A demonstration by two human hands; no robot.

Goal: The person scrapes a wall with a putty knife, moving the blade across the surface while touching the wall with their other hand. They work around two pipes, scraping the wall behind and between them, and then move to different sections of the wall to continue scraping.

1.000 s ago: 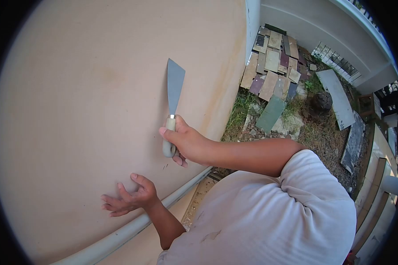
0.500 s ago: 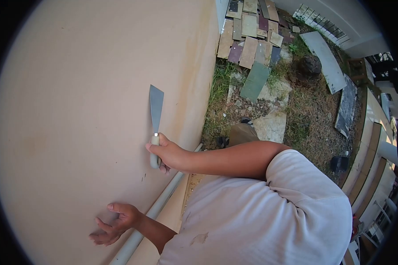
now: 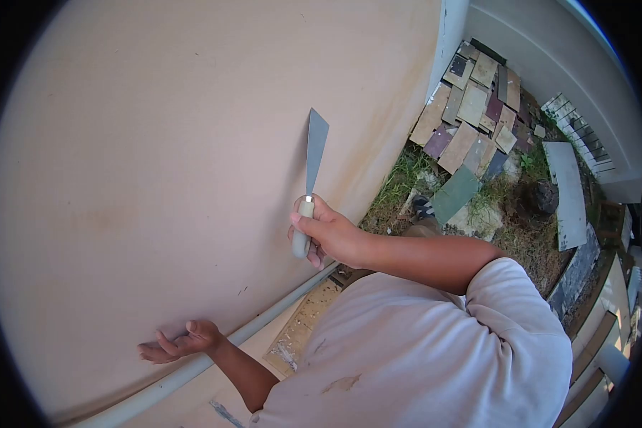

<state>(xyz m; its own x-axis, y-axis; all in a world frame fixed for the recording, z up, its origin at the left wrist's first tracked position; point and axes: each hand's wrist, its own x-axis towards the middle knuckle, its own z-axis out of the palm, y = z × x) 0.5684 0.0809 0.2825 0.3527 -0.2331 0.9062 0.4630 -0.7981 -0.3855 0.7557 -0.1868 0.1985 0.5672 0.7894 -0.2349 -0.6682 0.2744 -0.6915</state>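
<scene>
My right hand [image 3: 328, 230] is wrapped round the pale handle of a putty knife [image 3: 316, 160]. The knife's flat grey metal blade points up the view, in front of a pale pink wall [image 3: 157, 143], and a soft shadow lies beside it. At the lower left, my left hand [image 3: 182, 341] holds nothing. Its fingers are apart and slightly curled, close to the wall; whether they touch it cannot be told. A pale pipe [image 3: 264, 317] runs along the wall's foot, past my left wrist.
Loose tiles [image 3: 471, 103] lie on the ground at the upper right, beside grass and a dark round lump [image 3: 541, 198]. A long pale slab [image 3: 568, 192] lies further right. My shoe [image 3: 422, 207] shows near the wall's edge. Steps [image 3: 588, 349] are at the lower right.
The view has turned, showing more of the tiles and pipe. My right hand with the putty knife appears further right and higher. My left hand has tilted, its fingers more level.
</scene>
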